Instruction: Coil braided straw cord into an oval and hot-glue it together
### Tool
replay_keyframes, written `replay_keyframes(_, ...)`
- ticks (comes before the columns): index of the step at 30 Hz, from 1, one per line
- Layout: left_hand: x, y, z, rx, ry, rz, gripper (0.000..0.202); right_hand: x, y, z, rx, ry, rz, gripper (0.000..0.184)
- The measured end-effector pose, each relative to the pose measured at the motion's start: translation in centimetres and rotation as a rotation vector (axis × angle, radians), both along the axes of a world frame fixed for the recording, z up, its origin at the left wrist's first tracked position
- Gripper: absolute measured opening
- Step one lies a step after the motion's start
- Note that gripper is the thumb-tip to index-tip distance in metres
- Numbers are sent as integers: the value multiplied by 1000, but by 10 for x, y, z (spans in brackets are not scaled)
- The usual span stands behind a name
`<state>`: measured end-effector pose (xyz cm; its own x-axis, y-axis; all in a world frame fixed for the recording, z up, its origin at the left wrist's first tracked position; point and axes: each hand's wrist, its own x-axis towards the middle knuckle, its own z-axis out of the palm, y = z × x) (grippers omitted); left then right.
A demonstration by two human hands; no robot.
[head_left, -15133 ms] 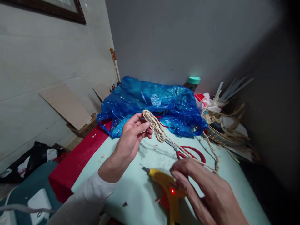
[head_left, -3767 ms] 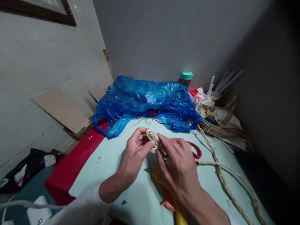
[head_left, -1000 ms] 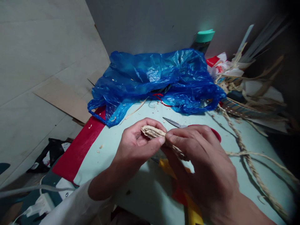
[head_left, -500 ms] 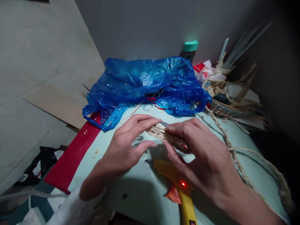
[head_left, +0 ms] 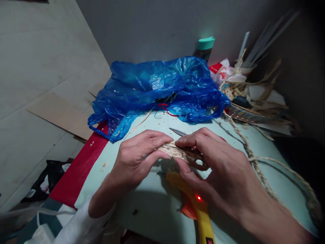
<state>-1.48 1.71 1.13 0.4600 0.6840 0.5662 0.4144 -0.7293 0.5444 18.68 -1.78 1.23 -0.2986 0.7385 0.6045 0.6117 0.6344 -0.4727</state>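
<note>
Between both hands is a small piece of coiled braided straw cord (head_left: 175, 151), pale and ridged, with a looped end at its right. My left hand (head_left: 141, 159) pinches its left end between thumb and fingers. My right hand (head_left: 215, 169) grips the right part, thumb below and fingers above. Under my right hand lies a yellow hot glue gun (head_left: 200, 210) with an orange trigger and a lit red light. Just beyond the fingers, a pointed grey blade (head_left: 177, 131) rests on the table; its other end is hidden behind my right hand.
A crumpled blue plastic bag (head_left: 152, 84) spans the back of the pale green table (head_left: 152, 203). On the right runs a braided straw rope (head_left: 241, 139). Behind it stand a basket of straw scraps (head_left: 248, 108) and a green-capped container (head_left: 205, 44). Red material (head_left: 81, 169) covers the left edge.
My left thumb and fingers have closed onto the straw piece's left end. The piece has tilted slightly, showing its looped right end more. The view has shifted a little.
</note>
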Motion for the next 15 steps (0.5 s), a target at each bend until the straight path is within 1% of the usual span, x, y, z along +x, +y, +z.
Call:
replay_keyframes(4, -2, -3, -1, 10, 56, 10, 24, 0, 0, 1, -33, 2, 8, 4)
replay_keyframes(7, -2, -3, -2, 24, 25, 10, 27, 0, 0, 1, -16, 10, 11, 5)
replay_keyframes(10, -1, -2, -2, -17, -19, 14, 27, 1, 1, 0, 2, 18, 23, 2)
replay_keyframes(12, -1, -1, 0, -111, -56, 26, 31, 1, 1, -2, 13, 18, 22, 4)
replay_keyframes(13, -2, 0, 2, -187, -107, 17, 40, 1, 2, -3, 28, 15, 12, 5)
replay_keyframes(15, -4, 2, 6, -351, -310, -23, 59, 2, 3, -6, 74, -6, -21, 8)
